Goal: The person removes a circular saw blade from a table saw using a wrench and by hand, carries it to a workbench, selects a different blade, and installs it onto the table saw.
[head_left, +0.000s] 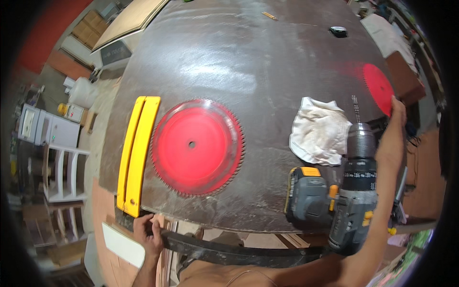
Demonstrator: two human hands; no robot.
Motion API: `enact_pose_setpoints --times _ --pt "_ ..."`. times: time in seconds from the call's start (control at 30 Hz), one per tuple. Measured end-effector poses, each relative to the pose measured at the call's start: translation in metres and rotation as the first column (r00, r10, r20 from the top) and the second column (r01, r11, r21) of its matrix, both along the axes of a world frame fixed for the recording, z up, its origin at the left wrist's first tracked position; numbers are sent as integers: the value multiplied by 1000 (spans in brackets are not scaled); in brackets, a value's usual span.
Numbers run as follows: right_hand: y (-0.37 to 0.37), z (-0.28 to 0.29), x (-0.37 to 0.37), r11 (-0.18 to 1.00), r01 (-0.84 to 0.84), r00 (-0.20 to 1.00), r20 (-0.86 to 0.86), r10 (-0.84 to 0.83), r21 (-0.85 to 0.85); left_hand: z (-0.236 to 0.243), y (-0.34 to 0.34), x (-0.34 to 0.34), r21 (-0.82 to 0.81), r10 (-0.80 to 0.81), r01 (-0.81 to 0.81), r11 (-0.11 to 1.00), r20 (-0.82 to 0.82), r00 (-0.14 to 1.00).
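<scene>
Right hand (pixel 398 109) is at the lower rim of the far-right red saw blade (pixel 380 88), by the table's right edge; fingers mostly hidden, can't tell if the grip is clamped or just touching. That blade: bright, flat-looking red face, fine teeth on its left rim, seen foreshortened, reddish tint on the table (pixel 267 71) beside it. Second, large red saw blade (pixel 179 148) sits front left on the table: glossy red face, small dark centre hole, greyish worn-looking outer band, widest at upper right, fine teeth all round. Yellow strips (pixel 144 153), side by side, just left of it, small hole near the lower end. Left hand (pixel 148 233) is at the front edge just below them, fingers curled, can't tell if they hold anything. White stained cloth (pixel 319 131) and grey-black drill (pixel 355 191) with bit lie between the blades, nearer the front.
</scene>
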State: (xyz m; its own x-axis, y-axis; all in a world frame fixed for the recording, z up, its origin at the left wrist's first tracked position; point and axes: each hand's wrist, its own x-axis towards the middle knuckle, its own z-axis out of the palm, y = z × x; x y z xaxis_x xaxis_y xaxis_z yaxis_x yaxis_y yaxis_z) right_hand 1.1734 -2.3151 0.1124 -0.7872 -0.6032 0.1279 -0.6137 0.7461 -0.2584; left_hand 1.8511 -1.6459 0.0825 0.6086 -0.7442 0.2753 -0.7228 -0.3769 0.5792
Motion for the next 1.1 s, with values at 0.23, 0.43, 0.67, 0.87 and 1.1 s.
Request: enact_pose_setpoints --times 0.23,0.43,0.67,0.87,1.1 --pt "7 14 10 993 108 993 45 -106 -46 -7 0 0 -20 -23 22 1000 -42 999" --pt "-5 21 35 958 280 948 171 -267 -55 -14 4 -7 24 4 -3 1000 -23 1000" --pt "4 24 26 978 201 955 235 -182 -61 -11 9 -2 11 -5 6 1000 -34 999" --pt "-14 9 3 966 251 952 196 -234 -67 -9 -1 -7 -63 -31 27 998 -68 997" --pt "-6 10 7 984 154 976 170 -137 -88 -5 -2 -6 11 -94 94 996 38 995"
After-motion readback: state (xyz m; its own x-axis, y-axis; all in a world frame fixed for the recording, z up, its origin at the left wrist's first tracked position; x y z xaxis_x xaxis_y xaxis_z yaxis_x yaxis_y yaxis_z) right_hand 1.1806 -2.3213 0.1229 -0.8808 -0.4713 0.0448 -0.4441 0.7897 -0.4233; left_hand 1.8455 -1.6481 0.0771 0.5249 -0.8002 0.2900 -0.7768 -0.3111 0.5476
